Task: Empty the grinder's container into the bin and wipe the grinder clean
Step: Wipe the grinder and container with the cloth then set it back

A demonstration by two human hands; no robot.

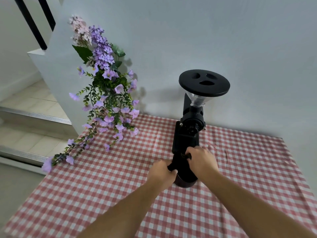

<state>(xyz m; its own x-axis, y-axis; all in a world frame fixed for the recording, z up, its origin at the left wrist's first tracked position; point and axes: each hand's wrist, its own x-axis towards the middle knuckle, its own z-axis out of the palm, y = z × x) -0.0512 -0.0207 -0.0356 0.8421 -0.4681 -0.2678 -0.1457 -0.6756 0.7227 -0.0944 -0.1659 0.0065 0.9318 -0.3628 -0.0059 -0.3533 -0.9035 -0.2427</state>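
Observation:
A tall black grinder stands on the checked tablecloth near the wall, with a clear funnel hopper and a round black lid on top. At its foot sits a dark round container, in front of the grinder body. My left hand grips the container's left side. My right hand is closed over its top right, where it meets the grinder. The hands hide most of the container. No bin or cloth is in view.
A spray of purple artificial flowers leans over the table's far left corner. The red-and-white checked tablecloth covers the table. A white wall runs close behind the grinder. Stairs with metal edges lie to the left.

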